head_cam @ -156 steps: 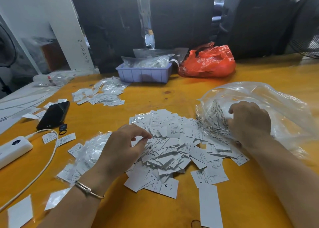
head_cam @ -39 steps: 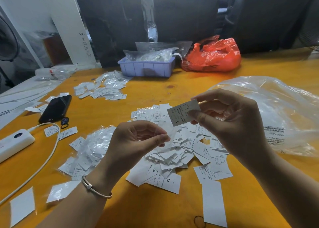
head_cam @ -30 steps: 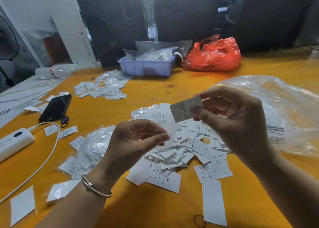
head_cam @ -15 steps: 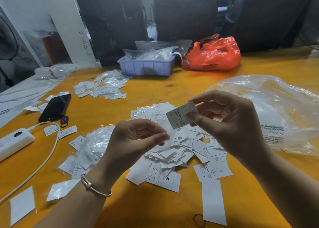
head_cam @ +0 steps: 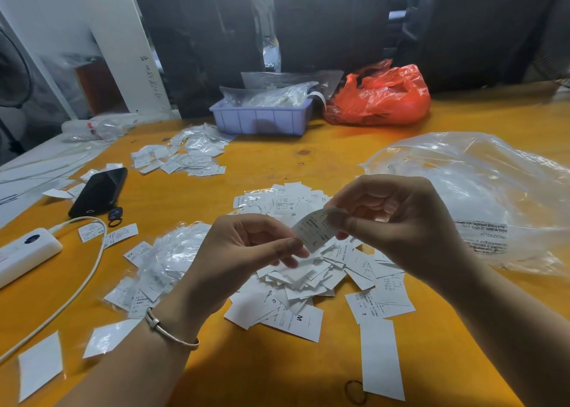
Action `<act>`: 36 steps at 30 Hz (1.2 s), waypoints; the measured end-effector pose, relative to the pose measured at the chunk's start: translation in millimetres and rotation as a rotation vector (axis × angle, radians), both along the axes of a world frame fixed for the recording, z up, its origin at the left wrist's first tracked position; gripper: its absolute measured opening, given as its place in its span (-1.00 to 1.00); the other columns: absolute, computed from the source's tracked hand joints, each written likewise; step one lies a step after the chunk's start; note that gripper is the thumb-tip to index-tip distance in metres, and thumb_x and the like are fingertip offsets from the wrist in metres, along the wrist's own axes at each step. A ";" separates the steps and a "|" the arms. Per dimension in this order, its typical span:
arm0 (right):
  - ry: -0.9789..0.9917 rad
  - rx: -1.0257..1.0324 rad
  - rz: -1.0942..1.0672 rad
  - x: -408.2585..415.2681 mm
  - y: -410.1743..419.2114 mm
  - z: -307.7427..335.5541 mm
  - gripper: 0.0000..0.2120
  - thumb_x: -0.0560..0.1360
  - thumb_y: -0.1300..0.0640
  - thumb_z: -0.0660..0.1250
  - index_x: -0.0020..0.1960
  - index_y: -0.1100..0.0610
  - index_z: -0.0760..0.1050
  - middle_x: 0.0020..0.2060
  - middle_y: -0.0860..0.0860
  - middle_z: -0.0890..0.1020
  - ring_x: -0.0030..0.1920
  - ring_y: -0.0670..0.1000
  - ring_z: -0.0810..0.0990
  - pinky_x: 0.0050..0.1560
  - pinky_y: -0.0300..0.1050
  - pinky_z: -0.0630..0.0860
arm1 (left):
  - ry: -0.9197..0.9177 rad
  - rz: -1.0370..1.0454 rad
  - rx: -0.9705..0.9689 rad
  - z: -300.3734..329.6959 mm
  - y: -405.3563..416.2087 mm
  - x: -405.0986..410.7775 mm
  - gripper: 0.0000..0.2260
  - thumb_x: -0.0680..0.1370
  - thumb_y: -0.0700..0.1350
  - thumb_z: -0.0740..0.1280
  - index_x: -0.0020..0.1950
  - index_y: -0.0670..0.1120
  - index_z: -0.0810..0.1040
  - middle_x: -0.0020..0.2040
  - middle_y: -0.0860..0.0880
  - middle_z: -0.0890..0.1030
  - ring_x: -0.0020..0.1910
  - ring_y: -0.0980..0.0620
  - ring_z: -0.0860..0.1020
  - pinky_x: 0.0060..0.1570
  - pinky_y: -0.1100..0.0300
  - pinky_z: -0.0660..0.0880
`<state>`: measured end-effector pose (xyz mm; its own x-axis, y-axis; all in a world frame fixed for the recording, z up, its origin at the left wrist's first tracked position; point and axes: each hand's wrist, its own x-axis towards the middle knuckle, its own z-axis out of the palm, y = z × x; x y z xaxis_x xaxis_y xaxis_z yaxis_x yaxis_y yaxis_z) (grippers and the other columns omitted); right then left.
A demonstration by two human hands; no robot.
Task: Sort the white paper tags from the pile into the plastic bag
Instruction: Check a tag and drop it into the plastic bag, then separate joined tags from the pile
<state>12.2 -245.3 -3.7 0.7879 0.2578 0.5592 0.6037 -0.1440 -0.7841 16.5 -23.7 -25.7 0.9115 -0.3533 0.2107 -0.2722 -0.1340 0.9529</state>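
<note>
Both forearms are bare, with no sleeves showing in the head view. The left hand (head_cam: pixel 246 252) has a thin silver-toned bangle (head_cam: pixel 171 332) at the wrist (a small bead or clasp sits on it); the right hand (head_cam: pixel 401 221) wears nothing visible.

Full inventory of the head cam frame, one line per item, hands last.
held tag: one, white, printed L, pinched between both hands above the pile
pile of paper tags: many, white, table centre
clear plastic bag: one, transparent, right of the pile
sleeved tags: a heap, clear-wrapped, left of the pile
far tags: a heap, white, in front of the tray
tray: one, lilac, back centre, holds clear bags
red bag: one, right of the tray
phone: one, black, left
power strip: one, white, left edge, with cable
table: orange
bracelet: one, silver, left wrist
left hand: pinches the held tag
right hand: pinches the held tag
</note>
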 end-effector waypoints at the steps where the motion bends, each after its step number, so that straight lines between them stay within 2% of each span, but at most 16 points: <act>1: 0.004 -0.013 0.012 0.2 0.3 -0.7 -0.90 0.39 0.40 0.46 -0.14 0.25 0.63 -0.30 0.06 0.69 -0.33 0.02 0.66 -0.29 -0.13 0.60 | 0.002 0.000 -0.002 -0.3 -0.5 0.0 -0.89 0.41 -0.05 0.49 -0.15 -0.08 0.73 -0.18 -0.09 0.73 -0.26 -0.05 0.68 -0.28 0.28 0.53; 7: -0.017 -0.141 0.008 1.7 3.5 -6.1 -0.88 0.39 0.34 0.48 -0.09 0.20 0.65 -0.30 0.02 0.69 -0.33 -0.04 0.66 -0.30 -0.12 0.61 | 0.005 0.008 -0.011 -1.8 -1.4 0.2 -0.93 0.39 -0.07 0.52 -0.18 -0.05 0.73 -0.24 -0.10 0.72 -0.28 -0.03 0.68 -0.28 0.28 0.52; 10: -0.056 0.002 -0.109 3.2 -1.1 -4.4 -0.71 0.41 0.34 0.46 0.10 0.12 0.60 -0.35 0.05 0.67 -0.39 -0.04 0.64 -0.33 -0.27 0.54 | -0.026 0.014 -0.002 -1.8 0.8 0.4 -0.90 0.42 -0.09 0.51 -0.13 -0.10 0.72 -0.19 -0.10 0.73 -0.25 -0.06 0.69 -0.26 0.27 0.54; 12: -0.130 0.061 -0.259 5.3 -8.2 -0.7 -0.60 0.45 0.35 0.42 0.24 0.08 0.54 -0.35 0.04 0.67 -0.39 -0.03 0.64 -0.32 -0.32 0.52 | -0.038 0.041 -0.013 -1.6 1.7 0.4 -0.87 0.43 -0.08 0.49 -0.11 -0.11 0.72 -0.17 -0.10 0.73 -0.24 -0.06 0.70 -0.25 0.26 0.56; 14: -0.173 0.027 -0.355 7.0 -12.2 1.4 -0.69 0.48 0.38 0.36 0.15 0.11 0.61 -0.28 0.01 0.67 -0.34 -0.06 0.64 -0.31 -0.33 0.49 | -0.061 0.065 -0.032 -1.7 1.0 0.4 -0.85 0.42 -0.06 0.48 -0.11 -0.11 0.72 -0.17 -0.09 0.73 -0.24 -0.04 0.70 -0.25 0.28 0.56; 16: -0.086 -0.037 -0.264 6.1 -7.4 0.4 -0.78 0.47 0.33 0.31 0.02 0.15 0.66 -0.24 -0.02 0.66 -0.29 -0.10 0.62 -0.31 -0.33 0.47 | -0.086 0.076 -0.064 -1.8 -0.2 -0.3 -0.84 0.40 -0.03 0.50 -0.12 -0.10 0.72 -0.18 -0.09 0.73 -0.23 -0.03 0.69 -0.25 0.31 0.55; 18: 0.014 -0.160 -0.107 2.3 2.9 -2.5 -0.85 0.50 0.09 0.38 -0.01 0.14 0.66 -0.20 -0.09 0.66 -0.24 -0.12 0.63 -0.31 -0.29 0.51 | -0.098 0.072 -0.106 -2.0 -1.5 -1.2 -0.82 0.38 -0.01 0.52 -0.12 -0.08 0.73 -0.18 -0.09 0.73 -0.20 -0.02 0.70 -0.21 0.31 0.56; 20: -0.011 -0.267 -0.047 -0.9 11.5 -6.8 -0.74 0.42 -0.07 0.42 -0.08 0.13 0.68 -0.23 -0.09 0.67 -0.25 -0.09 0.63 -0.32 -0.21 0.55 | -0.109 0.062 -0.119 -3.0 -2.4 -1.4 -0.83 0.38 -0.01 0.54 -0.10 -0.05 0.74 -0.16 -0.09 0.73 -0.13 -0.03 0.70 -0.14 0.27 0.59; 23: -0.093 -0.265 -0.063 -0.9 13.9 -8.0 -0.78 0.41 0.00 0.41 -0.19 0.15 0.68 -0.31 -0.09 0.65 -0.31 -0.06 0.60 -0.32 -0.15 0.53 | -0.115 0.062 -0.073 -4.4 -2.5 -1.1 -0.85 0.37 -0.01 0.53 -0.11 -0.02 0.74 -0.15 -0.07 0.73 -0.10 -0.06 0.69 -0.10 0.17 0.62; 26: -0.060 -0.297 -0.069 1.8 10.3 -8.6 -0.85 0.42 0.08 0.44 -0.19 0.17 0.68 -0.31 -0.05 0.65 -0.30 -0.04 0.60 -0.27 -0.04 0.54 | -0.118 0.062 0.008 -3.2 -2.7 -1.1 -0.82 0.37 0.03 0.53 -0.08 0.01 0.74 -0.12 -0.04 0.73 -0.09 -0.05 0.68 -0.07 0.09 0.64; 30: -0.064 -0.392 -0.063 3.0 10.2 -10.1 -0.95 0.43 0.15 0.47 -0.19 0.12 0.67 -0.31 -0.07 0.64 -0.29 -0.08 0.58 -0.26 -0.04 0.54 | -0.168 0.056 0.080 -2.9 -3.0 -0.7 -0.83 0.44 -0.05 0.53 -0.05 -0.11 0.74 -0.14 -0.04 0.73 -0.09 -0.08 0.69 -0.04 -0.11 0.62; 33: -0.073 -0.411 -0.053 3.2 9.4 -10.0 -0.98 0.41 0.16 0.48 -0.19 0.10 0.67 -0.31 -0.10 0.64 -0.29 -0.10 0.59 -0.29 -0.14 0.54 | -0.178 0.052 0.117 -2.6 -4.0 -1.8 -0.85 0.44 -0.09 0.47 -0.05 -0.11 0.73 -0.18 -0.01 0.73 -0.14 -0.04 0.70 -0.06 -0.04 0.63; 36: -0.064 -0.381 -0.037 4.5 6.4 -9.0 -0.97 0.38 0.19 0.51 -0.20 0.09 0.67 -0.32 -0.11 0.65 -0.29 -0.11 0.60 -0.29 -0.27 0.52 | -0.207 0.053 0.154 -3.4 -4.5 -3.1 -0.85 0.40 -0.04 0.49 -0.06 -0.04 0.74 -0.16 0.03 0.74 -0.14 0.03 0.70 -0.09 0.07 0.64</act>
